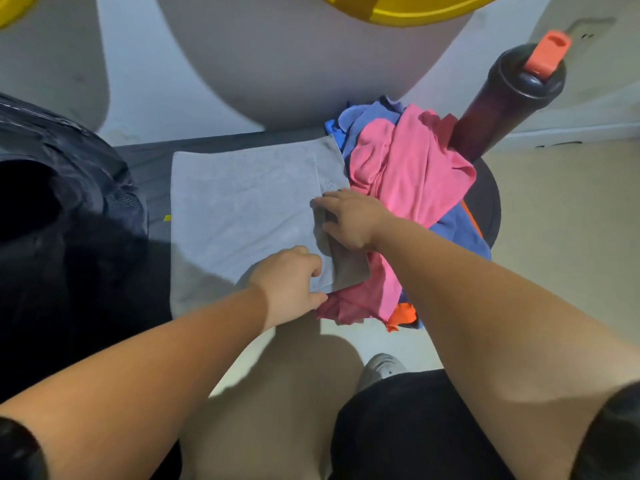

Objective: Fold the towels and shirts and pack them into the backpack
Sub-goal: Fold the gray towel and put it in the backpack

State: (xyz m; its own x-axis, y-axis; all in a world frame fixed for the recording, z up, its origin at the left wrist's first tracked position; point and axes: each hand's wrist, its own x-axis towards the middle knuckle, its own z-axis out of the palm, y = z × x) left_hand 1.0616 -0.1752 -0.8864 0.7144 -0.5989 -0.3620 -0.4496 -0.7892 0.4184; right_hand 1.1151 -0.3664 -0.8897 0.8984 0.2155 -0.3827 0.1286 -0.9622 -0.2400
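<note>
A grey towel [242, 209] lies spread flat on the dark worktop [152, 161], filling most of its middle. Its right edge is turned up into a narrow flap that shows a darker side.

The left hand [294, 282] is at the towel's near right corner, fingers curled, pinching the hem between thumb and fingers. The right hand [349, 220] is a little farther along the same edge, with its fingers bent over the flap and gripping it. The two hands are close together but do not touch.

Just right of the towel and touching it sits a loose heap of clothes. A pink shirt [408, 174] lies crumpled on top, a blue cloth [360, 123] shows at the far end and under the pink one, and an orange cloth [401, 315] hangs over the near rim. Behind the heap stands a dark bottle [502, 102] with a coral flip cap.

On the left of the worktop a black backpack [62, 202] stands beside the towel, its mouth gaping; what is inside is too dark to tell.

Below, the person's bare knee, black shorts and a grey shoe [379, 368] on the pale floor are in view.
</note>
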